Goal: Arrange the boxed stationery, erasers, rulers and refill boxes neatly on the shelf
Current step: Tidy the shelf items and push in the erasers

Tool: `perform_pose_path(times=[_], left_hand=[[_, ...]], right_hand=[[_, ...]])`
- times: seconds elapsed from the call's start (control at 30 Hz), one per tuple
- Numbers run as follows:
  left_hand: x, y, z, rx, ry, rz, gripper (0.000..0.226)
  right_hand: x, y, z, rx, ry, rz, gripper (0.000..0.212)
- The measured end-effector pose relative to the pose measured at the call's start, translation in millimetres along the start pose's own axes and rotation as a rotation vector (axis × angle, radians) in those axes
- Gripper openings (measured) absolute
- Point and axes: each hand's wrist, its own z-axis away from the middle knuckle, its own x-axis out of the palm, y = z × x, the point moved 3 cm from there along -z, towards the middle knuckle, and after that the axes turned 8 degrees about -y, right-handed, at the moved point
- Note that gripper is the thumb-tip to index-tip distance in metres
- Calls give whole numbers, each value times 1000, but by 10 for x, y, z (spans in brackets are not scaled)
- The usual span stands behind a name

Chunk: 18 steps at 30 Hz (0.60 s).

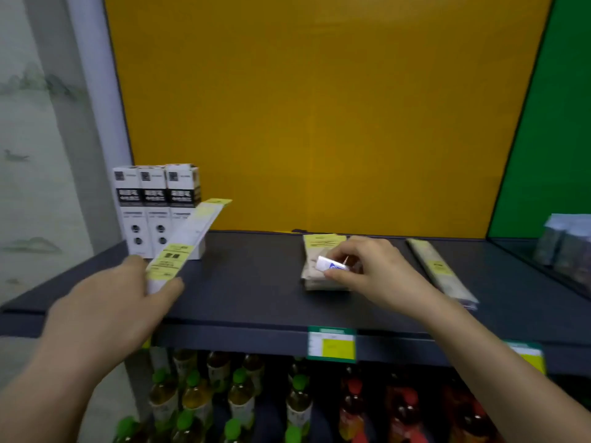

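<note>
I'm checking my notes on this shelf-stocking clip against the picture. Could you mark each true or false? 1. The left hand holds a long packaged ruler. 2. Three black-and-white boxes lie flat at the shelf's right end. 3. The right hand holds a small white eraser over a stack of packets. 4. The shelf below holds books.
1. True: the left hand grips the packaged ruler.
2. False: the three boxes stand upright at the shelf's left end.
3. True: the right hand pinches the eraser above the packets.
4. False: it holds drink bottles.
</note>
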Motion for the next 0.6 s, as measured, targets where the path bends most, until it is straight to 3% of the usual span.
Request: perform_pose_path(times=[0.23, 0.37, 0.6], left_hand=[[597, 1667, 279, 94, -121, -34, 41], [1068, 2548, 289, 164, -228, -34, 48], [1668, 3435, 147, 164, -294, -38, 50]], right_hand=[[-688, 1070, 667, 88, -1, 48, 3], [-968, 1524, 948, 150, 9, 68, 13], [-1216, 1985, 1203, 212, 11, 63, 16]])
